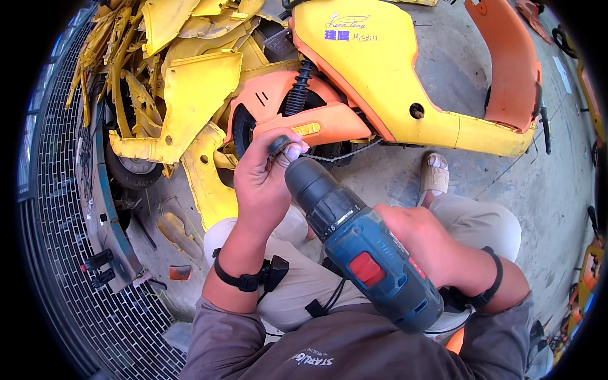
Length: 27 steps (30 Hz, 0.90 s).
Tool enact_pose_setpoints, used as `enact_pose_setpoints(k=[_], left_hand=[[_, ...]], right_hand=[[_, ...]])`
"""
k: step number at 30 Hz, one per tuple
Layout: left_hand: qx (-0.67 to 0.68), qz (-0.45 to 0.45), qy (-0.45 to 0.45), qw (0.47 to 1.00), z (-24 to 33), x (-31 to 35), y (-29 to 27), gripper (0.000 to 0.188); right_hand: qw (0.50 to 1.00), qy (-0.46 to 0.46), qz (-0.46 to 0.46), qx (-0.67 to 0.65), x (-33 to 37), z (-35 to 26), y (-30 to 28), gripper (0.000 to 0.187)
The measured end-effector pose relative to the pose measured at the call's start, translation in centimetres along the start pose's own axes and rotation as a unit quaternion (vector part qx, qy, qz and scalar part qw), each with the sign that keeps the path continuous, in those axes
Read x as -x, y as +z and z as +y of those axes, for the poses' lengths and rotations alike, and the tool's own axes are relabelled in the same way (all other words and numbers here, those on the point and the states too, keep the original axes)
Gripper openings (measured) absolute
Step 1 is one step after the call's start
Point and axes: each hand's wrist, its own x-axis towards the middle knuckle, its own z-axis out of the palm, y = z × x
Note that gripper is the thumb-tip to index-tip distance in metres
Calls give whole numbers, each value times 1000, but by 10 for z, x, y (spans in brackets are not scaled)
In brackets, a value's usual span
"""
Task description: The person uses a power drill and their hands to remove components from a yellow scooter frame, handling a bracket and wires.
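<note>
My right hand (415, 237) is wrapped round the grip of a blue and black cordless drill (373, 253) with a red switch on top. The drill's black chuck (315, 187) points up and to the left. At the chuck's nose, my left hand (263, 177) pinches a small dark round-headed piece (278, 144) with a thin shank. Whether the shank sits in the chuck I cannot tell. Just beyond my hands stands a yellow and orange scooter (361, 69), its orange rear wheel cover (316, 120) and black spring shock absorber (297, 88) facing me.
Yellow body panels (199, 95) lie heaped at the far left, beside a dark wheel (133, 168). An orange front shield (513, 63) rises at the far right. My sandalled foot (436, 174) rests on the concrete floor (551, 196). More scooter parts (592, 266) line the right edge.
</note>
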Motion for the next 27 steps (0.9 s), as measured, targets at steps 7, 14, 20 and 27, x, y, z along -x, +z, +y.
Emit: enact_pose_setpoints(k=[7,14,20,27], left_hand=[[4,8,-17,1000,1,1,3,11],[-12,14,-18,1000,1,1,2,12],[-9,16,-21,1000,-1,1,2,12],[-12,9,-27,1000,1,2,5,12]], right_hand=[[998,2,1,-66,1,7,4,48],[999,-3,-6,-45,2,6,2,47],[1000,19,-1,-21,2,-1,-1,46],[998,12,-5,-54,4,5,1,46]])
